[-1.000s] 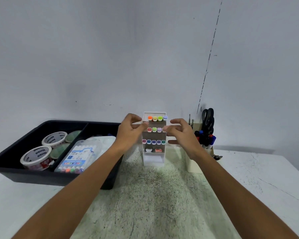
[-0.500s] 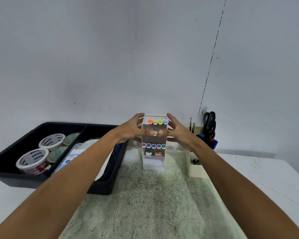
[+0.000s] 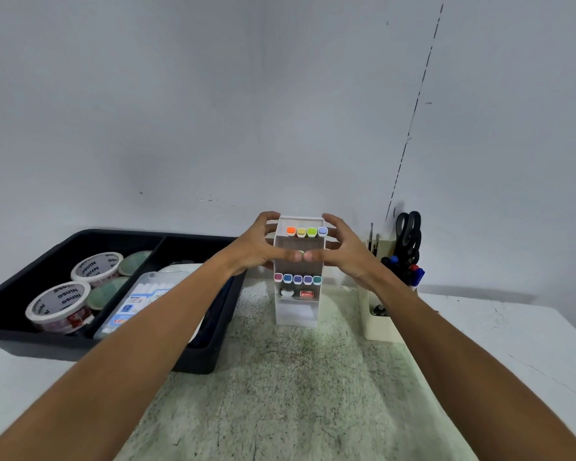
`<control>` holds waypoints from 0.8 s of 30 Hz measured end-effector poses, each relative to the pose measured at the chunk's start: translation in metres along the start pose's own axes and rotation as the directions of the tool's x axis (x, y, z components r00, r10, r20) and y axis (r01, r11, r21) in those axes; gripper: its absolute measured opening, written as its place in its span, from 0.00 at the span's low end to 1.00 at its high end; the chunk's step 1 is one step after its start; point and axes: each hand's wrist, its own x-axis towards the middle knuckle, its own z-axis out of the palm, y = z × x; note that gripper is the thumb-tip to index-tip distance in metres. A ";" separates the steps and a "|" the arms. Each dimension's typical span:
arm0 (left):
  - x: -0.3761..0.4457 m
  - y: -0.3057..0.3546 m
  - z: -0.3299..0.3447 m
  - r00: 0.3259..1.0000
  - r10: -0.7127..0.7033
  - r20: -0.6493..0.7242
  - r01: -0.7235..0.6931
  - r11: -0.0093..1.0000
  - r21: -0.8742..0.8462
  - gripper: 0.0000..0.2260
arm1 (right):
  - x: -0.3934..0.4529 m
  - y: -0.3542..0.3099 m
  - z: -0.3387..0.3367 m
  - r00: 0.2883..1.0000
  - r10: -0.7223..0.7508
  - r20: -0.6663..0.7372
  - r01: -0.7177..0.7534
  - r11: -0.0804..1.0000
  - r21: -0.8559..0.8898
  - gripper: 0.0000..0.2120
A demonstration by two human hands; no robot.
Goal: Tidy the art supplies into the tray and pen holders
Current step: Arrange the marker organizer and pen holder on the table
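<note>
A white tiered marker holder [image 3: 296, 311] stands upright on the table near the wall, with rows of coloured marker caps [image 3: 306, 231] showing. My left hand [image 3: 256, 249] grips its left side and my right hand [image 3: 345, 252] grips its right side. Both thumbs meet across the second row and cover most of its markers. The black two-compartment tray [image 3: 197, 361] lies to the left, holding two rolls of tape [image 3: 59, 302], green round lids and a clear box of white sticks [image 3: 137, 299].
A cream pen holder [image 3: 379, 327] stands right of the marker holder, with black scissors [image 3: 409, 234], pens and brushes in it. The wall rises directly behind. A speckled green mat [image 3: 296, 394] covers the table's middle; white tabletop [image 3: 512, 344] extends to the right.
Both hands moved from in front of the marker holder to clasp its sides, with the thumbs now pressed over the second row. The view has shifted slightly.
</note>
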 end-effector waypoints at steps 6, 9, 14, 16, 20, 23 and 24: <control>-0.016 0.004 0.002 0.990 0.052 -0.134 -0.036 0.992 0.120 0.38 | -0.002 0.005 -0.005 0.999 0.003 0.042 -0.003 1.000 0.002 0.51; -0.030 -0.003 0.006 0.953 0.134 -0.273 -0.119 0.990 0.070 0.16 | -0.006 0.014 -0.008 0.998 0.043 0.050 -0.049 0.989 0.141 0.43; -0.044 -0.009 0.016 0.928 0.168 -0.332 -0.096 0.970 0.224 0.09 | -0.018 0.023 -0.004 0.998 0.022 -0.056 -0.008 0.969 0.247 0.18; -0.047 -0.006 0.023 0.957 0.144 -0.251 -0.093 0.975 0.202 0.13 | -0.023 0.018 0.002 0.991 0.017 -0.134 0.017 0.969 0.248 0.11; -0.045 0.005 0.032 0.981 -0.060 -0.183 0.089 0.984 0.153 0.19 | -0.027 0.000 0.013 0.977 0.053 -0.205 -0.010 0.979 0.204 0.06; -0.041 0.013 0.036 0.983 -0.129 -0.131 0.151 0.972 0.179 0.26 | -0.030 -0.010 0.015 0.976 0.100 -0.194 -0.058 0.976 0.208 0.08; -0.040 0.014 0.037 0.983 -0.143 -0.113 0.162 0.968 0.190 0.30 | -0.031 -0.012 0.015 0.976 0.109 -0.188 -0.069 0.976 0.206 0.08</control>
